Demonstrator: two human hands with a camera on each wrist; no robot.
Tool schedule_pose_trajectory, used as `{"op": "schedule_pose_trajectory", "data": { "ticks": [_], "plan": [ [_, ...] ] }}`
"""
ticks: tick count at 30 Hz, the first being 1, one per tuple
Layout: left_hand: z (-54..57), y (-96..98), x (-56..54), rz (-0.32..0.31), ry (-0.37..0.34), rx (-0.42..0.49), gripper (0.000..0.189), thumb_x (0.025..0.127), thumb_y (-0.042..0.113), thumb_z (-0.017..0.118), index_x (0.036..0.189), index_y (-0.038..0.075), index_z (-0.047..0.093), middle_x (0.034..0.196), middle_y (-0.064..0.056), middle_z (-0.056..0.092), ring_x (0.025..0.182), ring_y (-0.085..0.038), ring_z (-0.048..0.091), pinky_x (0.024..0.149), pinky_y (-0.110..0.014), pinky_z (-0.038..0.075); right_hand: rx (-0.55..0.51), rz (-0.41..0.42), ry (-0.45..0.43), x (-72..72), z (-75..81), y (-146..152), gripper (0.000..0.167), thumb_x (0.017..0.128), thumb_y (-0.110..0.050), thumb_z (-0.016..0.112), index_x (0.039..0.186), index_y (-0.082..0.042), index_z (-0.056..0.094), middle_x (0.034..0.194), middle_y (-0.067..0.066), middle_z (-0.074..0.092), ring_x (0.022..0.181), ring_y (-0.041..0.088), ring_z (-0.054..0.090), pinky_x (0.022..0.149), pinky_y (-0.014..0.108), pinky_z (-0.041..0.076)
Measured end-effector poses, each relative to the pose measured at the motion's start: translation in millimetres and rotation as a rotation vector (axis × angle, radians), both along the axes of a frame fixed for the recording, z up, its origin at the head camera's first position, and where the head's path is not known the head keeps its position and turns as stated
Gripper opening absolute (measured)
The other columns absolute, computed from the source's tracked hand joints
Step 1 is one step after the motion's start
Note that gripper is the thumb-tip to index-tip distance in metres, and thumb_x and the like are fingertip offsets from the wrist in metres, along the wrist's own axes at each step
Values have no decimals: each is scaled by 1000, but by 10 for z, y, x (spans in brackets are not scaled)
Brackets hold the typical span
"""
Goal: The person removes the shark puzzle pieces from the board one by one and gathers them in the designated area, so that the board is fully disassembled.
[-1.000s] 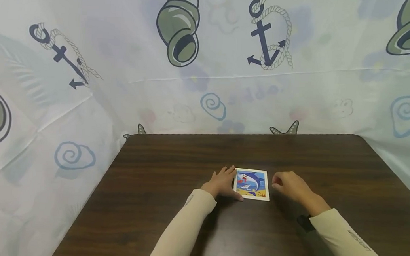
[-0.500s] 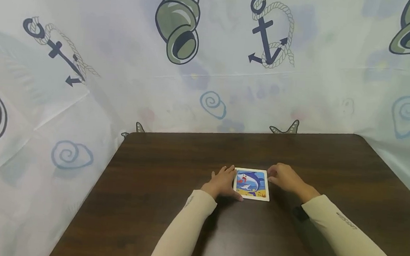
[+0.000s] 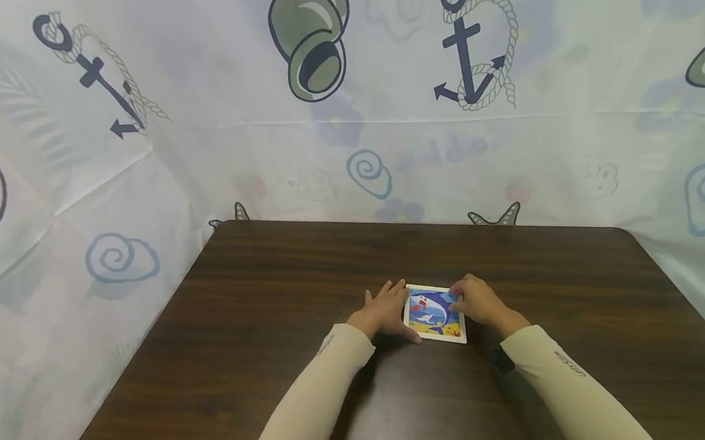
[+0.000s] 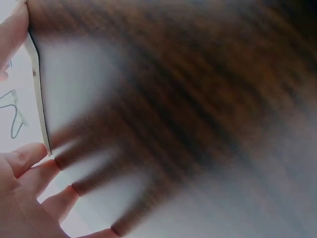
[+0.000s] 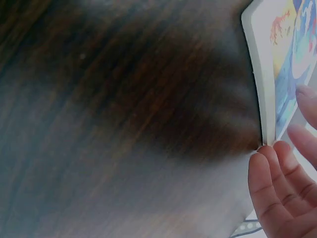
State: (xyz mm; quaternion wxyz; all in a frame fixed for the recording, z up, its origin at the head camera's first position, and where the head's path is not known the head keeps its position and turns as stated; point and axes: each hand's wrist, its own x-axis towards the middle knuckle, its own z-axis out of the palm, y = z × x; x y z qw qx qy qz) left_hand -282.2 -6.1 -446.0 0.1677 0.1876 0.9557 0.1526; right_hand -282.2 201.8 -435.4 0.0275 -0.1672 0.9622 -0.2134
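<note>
A small square picture board (image 3: 432, 314) with a white border and a blue whale or shark scene lies flat on the dark wooden table (image 3: 300, 271). My left hand (image 3: 381, 312) touches its left edge, thumb at the near corner and the other fingers spread near the far corner. At the far right corner is my right hand (image 3: 480, 300). In the right wrist view, its thumb and index finger (image 5: 301, 139) stand apart over the picture, while other fingertips are at the corner of the board's thick pale rim (image 5: 265, 94). No held piece shows between them.
A pale cloth (image 3: 164, 186) printed with shells, anchors and starfish hangs behind the table and along its left side. It also continues past the right edge. Both forearms wear cream sleeves, and a black band (image 3: 502, 360) is at the right wrist.
My right hand has moved left from beside the board onto its far right corner, its fingertips now over the picture. The left hand stays at the left edge. The head view has tilted slightly.
</note>
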Motion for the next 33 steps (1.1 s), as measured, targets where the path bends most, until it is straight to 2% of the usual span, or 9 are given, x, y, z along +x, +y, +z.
{"op": "schedule_pose_trajectory", "data": {
  "ticks": [6, 13, 20, 28, 33],
  "plan": [
    [-14, -7, 1, -3, 1, 4, 104, 68, 52, 80, 150, 14, 29, 162, -3, 17, 150, -29, 13, 115, -65, 12, 8, -39, 5, -38, -50, -15, 29, 78, -8, 73, 97, 12, 67, 86, 17, 59, 76, 22, 54, 74, 39, 50],
    [-28, -11, -11, 2, 0, 5, 103, 69, 52, 79, 150, 15, 28, 162, -3, 16, 151, -28, 12, 116, -65, 11, -47, -73, 8, -85, -93, 24, 24, 78, -6, 73, 93, 11, 67, 81, 15, 57, 74, 21, 51, 68, 33, 46],
    [-26, -19, -9, 6, -3, 7, 103, 68, 51, 80, 149, 14, 29, 162, -3, 17, 151, -28, 13, 116, -65, 11, -59, -34, -4, -159, -91, 62, 20, 78, -7, 74, 89, 8, 67, 80, 15, 60, 73, 20, 53, 68, 33, 48],
    [5, -21, 22, -1, -7, 4, 102, 68, 51, 80, 149, 14, 30, 162, -3, 17, 150, -29, 14, 116, -65, 11, 0, 44, -91, -224, -11, 84, 17, 78, -8, 74, 84, 4, 63, 78, 11, 60, 72, 17, 51, 65, 28, 44],
    [38, -26, 48, -1, -13, 0, 102, 69, 51, 80, 149, 13, 30, 161, -4, 18, 150, -29, 14, 116, -65, 12, 18, 61, -148, -249, 13, 88, 18, 79, -9, 73, 85, 4, 61, 79, 11, 59, 72, 17, 51, 65, 27, 43]
  ]
}}
